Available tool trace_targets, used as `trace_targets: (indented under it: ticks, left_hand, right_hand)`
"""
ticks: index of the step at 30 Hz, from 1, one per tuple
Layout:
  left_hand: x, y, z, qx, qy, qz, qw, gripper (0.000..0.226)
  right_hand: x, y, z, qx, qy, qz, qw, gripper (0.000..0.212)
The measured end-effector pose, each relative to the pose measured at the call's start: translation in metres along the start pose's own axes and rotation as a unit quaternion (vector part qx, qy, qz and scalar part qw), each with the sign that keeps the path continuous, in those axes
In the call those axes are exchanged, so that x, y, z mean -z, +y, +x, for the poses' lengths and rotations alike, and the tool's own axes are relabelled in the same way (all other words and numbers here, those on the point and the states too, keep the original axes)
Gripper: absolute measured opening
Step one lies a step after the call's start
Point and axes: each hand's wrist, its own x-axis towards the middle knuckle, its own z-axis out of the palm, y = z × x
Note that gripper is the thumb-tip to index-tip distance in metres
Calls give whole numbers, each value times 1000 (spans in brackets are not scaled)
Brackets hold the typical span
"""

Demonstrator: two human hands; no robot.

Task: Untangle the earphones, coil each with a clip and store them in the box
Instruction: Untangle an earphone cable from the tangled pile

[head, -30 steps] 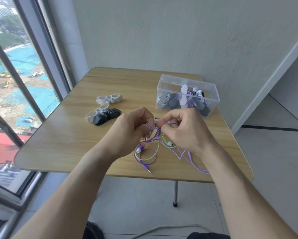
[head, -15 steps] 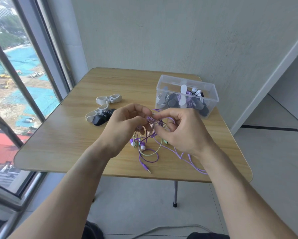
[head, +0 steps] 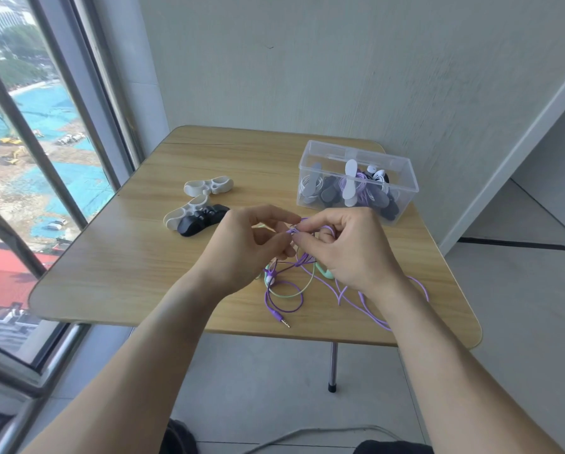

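Earphones (head: 284, 290), thin purple and mint cords in a tangle, lie near the table's (head: 117, 267) front edge. Left hand (head: 251, 247) and right hand (head: 346, 250) each pinch purple strands above it, hiding the knot. Behind: clear plastic box (head: 402, 188) of coiled sets; left, rounded clips (head: 202, 208).
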Motion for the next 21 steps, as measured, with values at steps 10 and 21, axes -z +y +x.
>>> trace_targets:
  ticks: [10, 21]
  left_hand:
    - [-1, -2, -2, 41, 5, 72, 997, 15]
    - [1, -5, 0, 45, 9, 85, 995, 18]
  right_hand:
    - [6, -1, 3, -86, -54, -69, 992, 15]
    - [5, -4, 0, -106, -82, 15, 991, 11]
